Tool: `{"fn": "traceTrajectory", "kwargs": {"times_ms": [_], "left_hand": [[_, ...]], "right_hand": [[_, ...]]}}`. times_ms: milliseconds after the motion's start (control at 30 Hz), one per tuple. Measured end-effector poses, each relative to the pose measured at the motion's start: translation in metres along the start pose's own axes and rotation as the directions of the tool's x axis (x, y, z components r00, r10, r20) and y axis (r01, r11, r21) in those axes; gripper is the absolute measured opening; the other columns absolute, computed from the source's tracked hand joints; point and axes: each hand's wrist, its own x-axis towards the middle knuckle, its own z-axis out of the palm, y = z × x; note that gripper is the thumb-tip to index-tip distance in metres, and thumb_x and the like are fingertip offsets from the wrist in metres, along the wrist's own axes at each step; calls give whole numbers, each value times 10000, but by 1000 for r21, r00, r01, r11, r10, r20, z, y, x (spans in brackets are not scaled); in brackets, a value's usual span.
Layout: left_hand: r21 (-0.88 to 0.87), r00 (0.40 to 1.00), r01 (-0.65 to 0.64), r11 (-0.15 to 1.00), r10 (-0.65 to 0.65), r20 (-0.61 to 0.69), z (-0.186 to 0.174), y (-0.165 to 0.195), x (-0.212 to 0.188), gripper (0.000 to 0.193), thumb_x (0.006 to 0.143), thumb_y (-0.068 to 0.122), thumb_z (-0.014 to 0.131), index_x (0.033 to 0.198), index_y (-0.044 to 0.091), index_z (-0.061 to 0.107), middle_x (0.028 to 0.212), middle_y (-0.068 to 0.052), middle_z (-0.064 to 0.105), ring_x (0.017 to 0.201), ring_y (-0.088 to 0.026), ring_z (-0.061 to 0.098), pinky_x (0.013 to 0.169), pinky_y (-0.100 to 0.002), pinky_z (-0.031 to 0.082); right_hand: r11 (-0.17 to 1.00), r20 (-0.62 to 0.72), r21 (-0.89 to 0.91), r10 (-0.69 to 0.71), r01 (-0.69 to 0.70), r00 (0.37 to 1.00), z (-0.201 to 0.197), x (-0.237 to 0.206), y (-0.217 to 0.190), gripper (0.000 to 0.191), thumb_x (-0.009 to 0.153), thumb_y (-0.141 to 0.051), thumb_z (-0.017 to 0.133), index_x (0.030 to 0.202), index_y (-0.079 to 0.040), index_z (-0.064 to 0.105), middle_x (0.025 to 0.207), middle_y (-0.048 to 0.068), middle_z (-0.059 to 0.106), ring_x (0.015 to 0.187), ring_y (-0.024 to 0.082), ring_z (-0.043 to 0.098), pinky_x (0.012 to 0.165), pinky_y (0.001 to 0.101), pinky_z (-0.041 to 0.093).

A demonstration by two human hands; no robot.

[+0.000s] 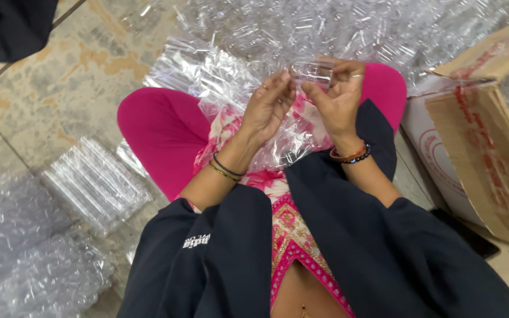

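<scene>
Sitting on the tiled floor point(78, 70), the person has pink legs crossed and a dark jacket point(325, 247) over a flowery top. Both hands are lifted over the lap. The left hand point(269, 106) and the right hand point(340, 97) pinch a small clear plastic piece point(312, 73) between their fingertips, one at each end. Under the hands, a crinkly clear plastic bag point(225, 79) lies across the lap. A flat pack of clear tubes point(95, 182) rests on the floor to the left, near more bubbly plastic. To the right stands an open cardboard box point(484, 141). Farther off, a big heap of clear plastic pieces point(349, 26) covers the floor.
</scene>
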Motion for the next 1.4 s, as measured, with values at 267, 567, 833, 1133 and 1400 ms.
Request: {"fn": "traceTrajectory", "kwargs": {"times_ms": [267,567,833,1133,1400], "left_hand": [[97,978,-199,975,192,81,16,32,-25,309,1033,137,691,1329,59,646,1217,-43,703,1087,-141,651,937,-312,545],[447,949,-300,843,220,224,28,36,-18,303,1042,234,675,1281,63,599,1271,-74,669,1160,-164,642,1026,-360,540],[644,813,-532,550,545,206,-10,89,-14,770,1051,693,375,1503,70,405,999,-103,681,818,-151,685,666,-265,547],[727,796,-553,407,516,316,4,39,-29,1068,947,837,270,1654,95,-30,1416,-164,571,1076,-248,721,872,-302,604],[850,768,-482,212,570,293,1,35,-29,549,1162,391,495,1554,16,415,1474,-128,521,1293,-236,547,1141,-336,468]], "right_hand": [[981,232,-20,191,-192,954,7,-5,-2,553,981,59,764,1450,-22,482,1404,108,580,1291,202,636,1115,356,548],[972,224,-236,59,-4,973,37,-18,8,517,1030,-69,753,1427,-22,424,1318,144,646,1159,197,698,952,327,604],[899,206,-310,381,-309,901,24,13,-18,544,1076,-283,592,1507,-18,391,1137,122,666,1002,227,735,875,346,619],[968,164,-123,235,-217,958,90,-12,48,578,1143,-254,506,1580,-4,223,1507,140,469,1398,201,501,1196,354,411],[971,230,-238,72,-15,970,75,-20,52,495,1134,-81,488,1584,-12,295,1570,133,458,1482,196,458,1212,344,404]]}}
